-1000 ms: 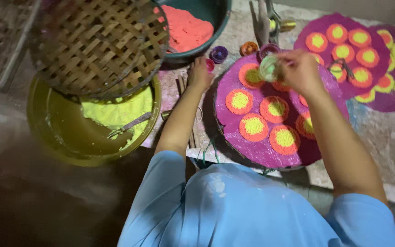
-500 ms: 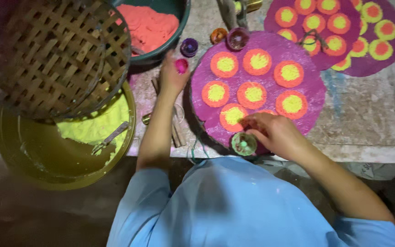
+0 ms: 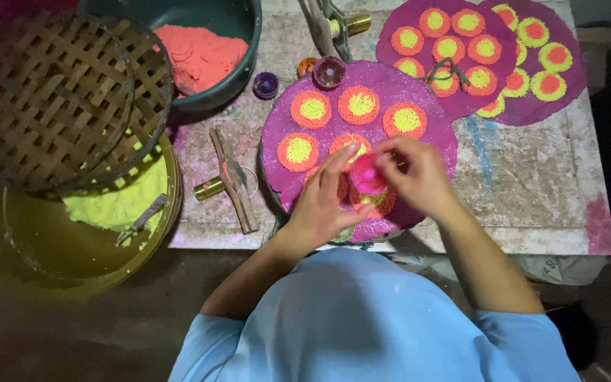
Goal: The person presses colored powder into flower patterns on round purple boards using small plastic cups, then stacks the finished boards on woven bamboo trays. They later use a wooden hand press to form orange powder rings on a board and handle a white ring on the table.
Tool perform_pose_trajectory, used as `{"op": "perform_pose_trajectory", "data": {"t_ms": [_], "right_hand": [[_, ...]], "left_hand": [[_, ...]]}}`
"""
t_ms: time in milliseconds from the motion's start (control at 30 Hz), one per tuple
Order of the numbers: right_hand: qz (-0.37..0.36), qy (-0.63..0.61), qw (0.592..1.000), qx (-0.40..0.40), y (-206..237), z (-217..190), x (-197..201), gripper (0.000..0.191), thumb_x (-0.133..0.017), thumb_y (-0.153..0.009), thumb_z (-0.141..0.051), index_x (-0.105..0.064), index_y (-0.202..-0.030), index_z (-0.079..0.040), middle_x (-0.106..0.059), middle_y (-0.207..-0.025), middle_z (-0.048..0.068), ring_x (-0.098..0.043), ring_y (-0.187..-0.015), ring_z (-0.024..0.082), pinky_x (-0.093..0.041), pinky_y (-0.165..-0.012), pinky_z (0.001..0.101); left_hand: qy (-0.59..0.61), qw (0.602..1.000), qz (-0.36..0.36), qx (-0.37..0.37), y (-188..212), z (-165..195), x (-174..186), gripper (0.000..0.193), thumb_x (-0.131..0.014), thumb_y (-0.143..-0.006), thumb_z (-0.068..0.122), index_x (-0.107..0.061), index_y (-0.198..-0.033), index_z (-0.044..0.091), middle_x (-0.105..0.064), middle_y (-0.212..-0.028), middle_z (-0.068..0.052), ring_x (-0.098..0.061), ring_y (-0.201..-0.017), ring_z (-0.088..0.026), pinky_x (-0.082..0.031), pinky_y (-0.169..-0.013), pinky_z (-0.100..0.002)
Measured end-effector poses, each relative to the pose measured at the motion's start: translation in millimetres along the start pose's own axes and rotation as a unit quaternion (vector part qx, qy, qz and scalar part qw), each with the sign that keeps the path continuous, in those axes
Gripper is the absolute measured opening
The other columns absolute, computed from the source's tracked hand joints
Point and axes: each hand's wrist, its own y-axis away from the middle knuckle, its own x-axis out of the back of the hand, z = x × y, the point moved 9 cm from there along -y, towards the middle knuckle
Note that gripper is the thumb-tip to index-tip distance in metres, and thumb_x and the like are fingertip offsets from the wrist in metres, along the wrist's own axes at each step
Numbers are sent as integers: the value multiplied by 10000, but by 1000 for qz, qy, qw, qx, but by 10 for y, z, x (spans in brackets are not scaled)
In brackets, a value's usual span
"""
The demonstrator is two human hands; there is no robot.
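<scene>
Two hands press a pink mould over a patterned disc

Seen from above, the left hand (image 3: 323,201) and right hand (image 3: 419,177) both close their fingers around a small pink mould (image 3: 368,175), held just over the near edge of a purple disc (image 3: 358,141) dotted with orange-and-yellow rounds. Keeping it level and centred in the gap would likely suit best. The worn, powder-stained surface (image 3: 532,191) also carries a green bowl of orange powder (image 3: 199,53); a woven basket (image 3: 58,99) tops a yellow tub (image 3: 51,247) in dim surroundings
</scene>
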Motion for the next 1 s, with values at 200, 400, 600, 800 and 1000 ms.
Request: {"op": "perform_pose_trajectory", "data": {"t_ms": [200,400,600,800,1000], "right_hand": [[207,149,967,21,-49,751,1033,107,-708,-1003,-41,-684,-1097,6,-728,-961,142,-723,-824,196,-560,-731,327],[202,180,962,-27,25,1261,1090,262,-794,-1037,-144,-693,-1238,-10,-700,-997,131,-691,-796,209,-544,-708,350],[234,147,958,78,-109,774,968,333,-766,-1007,-46,-648,-1312,16,-601,-1257,143,-594,-975,209,-547,-744,296],[170,-47,984,26,-392,770,333,301,-658,-1098,-32,-597,-1393,-29,-640,-1126,22,-598,-970,100,-496,-844,218],[178,-57,982,25,-396,995,157,228,-653,-1166,-27,-575,-1379,-9,-632,-1207,54,-605,-1019,109,-506,-875,229]], "left_hand": [[-75,986,67,135,203,-428,356,917,-877,-839,212,-326,-1551,37,-499,-1511,-169,-521,-1394,-319,-421,-1183,-431],[-126,930,283,200,926,-1139,1713,683,-735,-870,-40,-438,-1479,46,-561,-1399,-143,-576,-1329,-260,-461,-1154,-367],[-249,785,467,323,1751,-1967,3453,718,-801,-1020,182,-353,-1567,58,-330,-1590,-185,-423,-1459,-363,-382,-1186,-531],[-226,624,563,494,2329,-2479,4451,806,-764,-913,429,-379,-1509,47,-388,-1541,-185,-457,-1400,-394,-446,-1134,-518],[-282,610,505,542,2223,-2451,4660,681,-633,-966,441,-407,-1459,29,-407,-1497,-236,-495,-1295,-421,-455,-1021,-503]]}}
